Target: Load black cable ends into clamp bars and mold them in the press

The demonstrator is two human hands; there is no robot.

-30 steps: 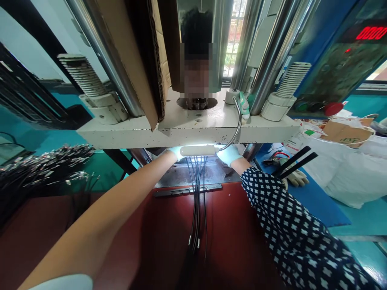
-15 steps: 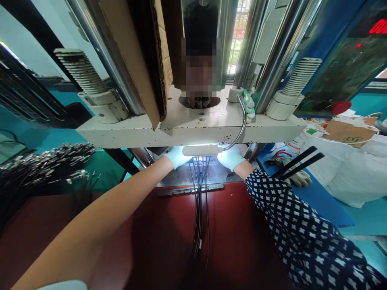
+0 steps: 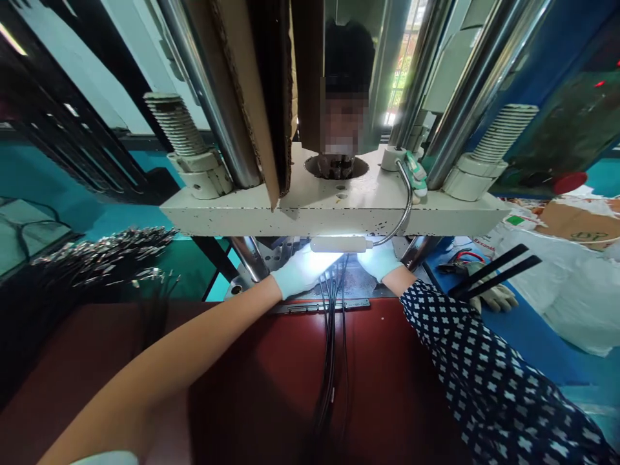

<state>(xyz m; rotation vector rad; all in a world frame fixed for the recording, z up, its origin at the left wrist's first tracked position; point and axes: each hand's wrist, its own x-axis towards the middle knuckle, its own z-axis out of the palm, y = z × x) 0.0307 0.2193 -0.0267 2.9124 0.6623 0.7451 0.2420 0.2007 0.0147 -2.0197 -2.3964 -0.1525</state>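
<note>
Both my hands wear pale gloves and reach under the white press plate [image 3: 329, 210], into the glare of a small work lamp [image 3: 339, 244]. My left hand [image 3: 296, 272] rests on the metal bed just left of a bundle of black cables [image 3: 333, 336]. My right hand [image 3: 382, 261] lies just right of the same cables. The cables run from under the lamp back toward me over the dark red table [image 3: 242, 374]. The glare washes out the fingertips of both hands, so their grip is not visible.
A heap of black cables with metal ends [image 3: 101, 255] lies at the left. On the blue mat [image 3: 513, 329] at the right are a work glove [image 3: 489, 297], pliers and white bags [image 3: 566, 284]. Steel columns and cardboard [image 3: 242, 97] rise above the plate. Another person stands behind the press.
Both hands have drawn back slightly toward me from under the plate, so more of the gloves shows. My view has shifted, moving the press to the right in the picture.
</note>
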